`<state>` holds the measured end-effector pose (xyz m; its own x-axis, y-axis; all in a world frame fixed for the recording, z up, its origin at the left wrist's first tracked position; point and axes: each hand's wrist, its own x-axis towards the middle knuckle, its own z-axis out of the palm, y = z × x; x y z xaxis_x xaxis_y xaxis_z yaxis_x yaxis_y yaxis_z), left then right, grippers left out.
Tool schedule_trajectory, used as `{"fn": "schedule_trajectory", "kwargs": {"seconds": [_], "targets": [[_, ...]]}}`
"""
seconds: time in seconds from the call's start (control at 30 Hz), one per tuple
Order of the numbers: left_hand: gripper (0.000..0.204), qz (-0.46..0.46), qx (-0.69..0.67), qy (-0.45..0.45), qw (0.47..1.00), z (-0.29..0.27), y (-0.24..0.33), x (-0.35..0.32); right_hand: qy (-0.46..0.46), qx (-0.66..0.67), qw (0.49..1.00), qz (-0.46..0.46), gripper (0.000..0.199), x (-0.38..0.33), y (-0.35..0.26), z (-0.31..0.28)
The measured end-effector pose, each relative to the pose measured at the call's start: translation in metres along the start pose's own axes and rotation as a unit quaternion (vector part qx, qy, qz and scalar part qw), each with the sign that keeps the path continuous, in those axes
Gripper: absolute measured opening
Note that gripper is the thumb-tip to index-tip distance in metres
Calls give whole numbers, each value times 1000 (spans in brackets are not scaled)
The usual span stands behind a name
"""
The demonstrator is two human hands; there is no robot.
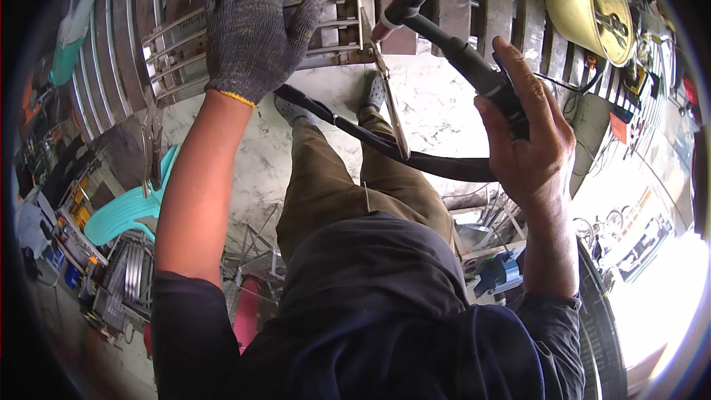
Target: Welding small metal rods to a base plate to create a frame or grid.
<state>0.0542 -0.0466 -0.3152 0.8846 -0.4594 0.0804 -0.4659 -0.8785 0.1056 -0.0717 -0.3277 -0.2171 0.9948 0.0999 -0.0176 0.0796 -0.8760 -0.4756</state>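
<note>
My left hand (252, 48), in a grey knitted glove, lies flat with fingers outstretched over a metal frame of parallel bars (365, 0). In my bare right hand (537, 137) is a black welding torch (466, 58), fingers wrapped round its handle. The torch's pinkish nozzle (381, 32) is at the right end of the frame; whether it touches cannot be made out. A locking clamp (392, 100) hangs from that same corner. From near my right hand a thick black cable (444, 168) sags leftward across in front of my legs.
The frame rests on a bench of spaced metal slats (529, 7). A yellow container (574, 7) with tools inside lies at the far right. More clamps (153, 152) hang at the bench's left edge, near a teal plastic piece (122, 216). Tools and scrap clutter both sides.
</note>
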Motion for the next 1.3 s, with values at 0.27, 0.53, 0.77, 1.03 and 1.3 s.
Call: {"fn": "schedule_trajectory", "kwargs": {"seconds": [0.27, 0.53, 0.77, 1.03, 1.3], "targets": [[77, 7, 25, 25, 999, 7, -5, -5, 0, -45, 998, -53, 68, 9, -1, 10], [74, -1, -7, 46, 999, 10, -6, -6, 13, -45, 995, -84, 72, 13, -3, 15], [75, -5, 6, 41, 999, 9, -8, -5, 1, -63, 996, -70, 72, 10, -7, 14], [74, -6, -2, 43, 999, 10, -7, -5, 11, -59, 995, -76, 72, 9, -10, 16], [75, -7, -2, 43, 999, 12, -8, -6, 7, -79, 996, -34, 68, -4, -24, 21]]}}
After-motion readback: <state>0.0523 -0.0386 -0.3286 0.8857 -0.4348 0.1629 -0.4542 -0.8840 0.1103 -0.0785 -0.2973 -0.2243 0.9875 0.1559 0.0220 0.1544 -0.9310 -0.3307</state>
